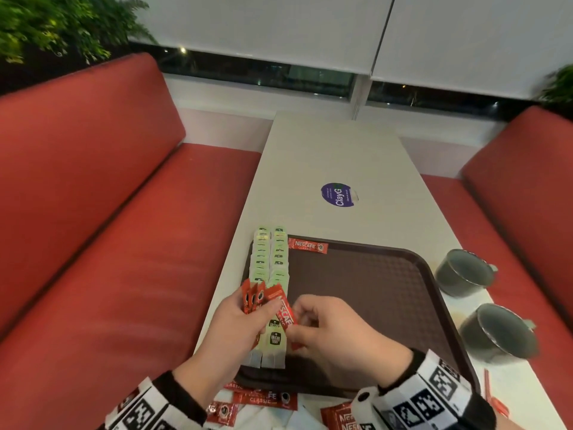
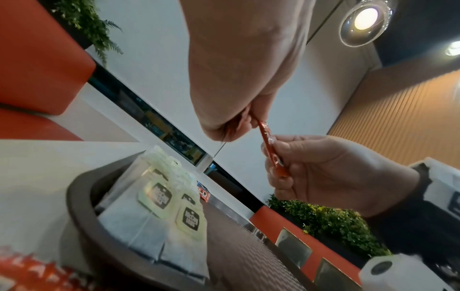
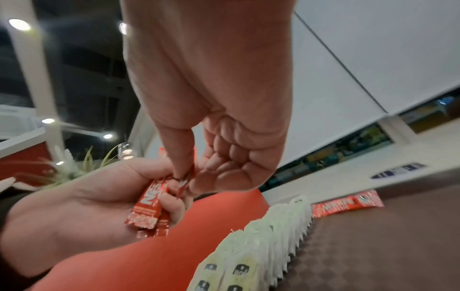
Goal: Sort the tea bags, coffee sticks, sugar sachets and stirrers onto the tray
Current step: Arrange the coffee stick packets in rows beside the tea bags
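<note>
A fan of slim red foil coffee sticks (image 1: 252, 297) stands in the left hand (image 1: 238, 321), fingers curled round their lower ends, the crimped, glossy tops splaying upward above the tray's near-left part. One stick (image 1: 286, 315), lettered in white, leans out of the bunch toward three o'clock, and the right hand (image 1: 338, 333) pinches its lower end between thumb and bent forefinger, the other fingers folded into the palm. Below them lies the tray (image 1: 387, 274), a dark brown plastic rectangle with rounded corners and a fine waffle texture. Along its nine o'clock edge two straight rows of tea bags (image 1: 271, 259) overlap like shingles, pale papery squares with green tags bearing a dark logo. A single flat coffee stick (image 1: 307, 245) lies crosswise at the tray's eleven o'clock corner, just beside the rows. More red sticks (image 1: 263, 398) are scattered on the smooth white table (image 1: 325, 156) at six o'clock. Two dull grey cups (image 1: 465, 273) stand at three o'clock, off the tray. A round purple sticker (image 1: 338, 194) sits at twelve o'clock. Red padded benches (image 1: 108, 197) flank the table.
</note>
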`<action>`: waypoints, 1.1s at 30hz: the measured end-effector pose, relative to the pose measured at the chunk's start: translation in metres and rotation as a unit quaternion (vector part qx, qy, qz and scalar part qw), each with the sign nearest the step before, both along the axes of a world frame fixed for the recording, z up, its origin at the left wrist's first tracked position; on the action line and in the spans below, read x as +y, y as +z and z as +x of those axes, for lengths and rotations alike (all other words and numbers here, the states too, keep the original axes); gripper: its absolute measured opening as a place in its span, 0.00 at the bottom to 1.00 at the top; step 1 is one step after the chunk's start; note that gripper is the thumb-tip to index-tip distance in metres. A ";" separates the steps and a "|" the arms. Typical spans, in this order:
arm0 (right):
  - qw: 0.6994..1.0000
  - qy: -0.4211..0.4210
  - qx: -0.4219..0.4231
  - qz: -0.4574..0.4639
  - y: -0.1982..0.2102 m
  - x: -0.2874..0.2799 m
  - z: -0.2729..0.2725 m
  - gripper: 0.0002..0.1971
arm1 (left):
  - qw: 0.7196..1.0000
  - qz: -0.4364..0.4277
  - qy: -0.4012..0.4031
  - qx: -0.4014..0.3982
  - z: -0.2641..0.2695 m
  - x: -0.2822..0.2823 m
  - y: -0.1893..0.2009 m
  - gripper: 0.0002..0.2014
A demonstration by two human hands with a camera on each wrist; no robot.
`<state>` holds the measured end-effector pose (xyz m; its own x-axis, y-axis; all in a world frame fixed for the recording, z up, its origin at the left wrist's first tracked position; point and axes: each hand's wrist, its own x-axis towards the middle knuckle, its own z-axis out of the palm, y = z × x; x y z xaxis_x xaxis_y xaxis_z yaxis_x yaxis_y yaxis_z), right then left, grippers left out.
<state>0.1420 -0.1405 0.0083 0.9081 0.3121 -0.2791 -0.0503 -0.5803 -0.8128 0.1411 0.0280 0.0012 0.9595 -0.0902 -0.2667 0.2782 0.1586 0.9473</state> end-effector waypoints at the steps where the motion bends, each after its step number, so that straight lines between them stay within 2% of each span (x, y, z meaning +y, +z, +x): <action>1: 1.000 -0.018 0.007 0.019 0.001 -0.003 0.002 0.06 | 1.000 -0.012 0.011 0.004 0.001 0.001 0.000 0.11; 6: 0.978 -0.082 0.093 0.167 -0.002 -0.010 0.008 0.05 | 0.992 -0.106 0.051 0.052 0.006 0.006 -0.010 0.12; 9: 0.975 -0.133 0.054 0.171 -0.007 -0.012 0.021 0.08 | 0.988 -0.126 0.060 0.068 0.008 0.006 -0.014 0.04; 11: 0.974 -0.188 -0.011 0.124 -0.010 -0.021 0.040 0.10 | 0.987 -0.129 0.068 0.071 0.010 0.008 -0.015 0.01; 13: 0.968 -0.231 -0.085 0.043 -0.014 -0.036 0.066 0.10 | 0.985 -0.134 0.074 0.083 0.010 0.011 -0.018 0.06; 15: 0.959 -0.251 -0.123 -0.035 -0.021 -0.053 0.093 0.08 | 0.983 -0.132 0.074 0.109 0.010 0.014 -0.021 0.10; 19: 0.954 -0.246 -0.108 -0.129 -0.043 -0.067 0.136 0.07 | 0.974 -0.152 0.089 0.142 0.006 0.020 -0.027 0.13; 22: 0.951 -0.229 -0.103 -0.181 -0.056 -0.065 0.155 0.07 | 0.970 -0.171 0.087 0.148 0.004 0.024 -0.029 0.20; 26: 0.951 -0.215 -0.094 -0.203 -0.065 -0.057 0.168 0.07 | 0.971 -0.170 0.082 0.146 0.002 0.029 -0.029 0.25; 33: 0.946 -0.225 -0.092 -0.212 -0.070 -0.051 0.175 0.06 | 0.972 -0.168 0.078 0.145 0.000 0.032 -0.028 0.26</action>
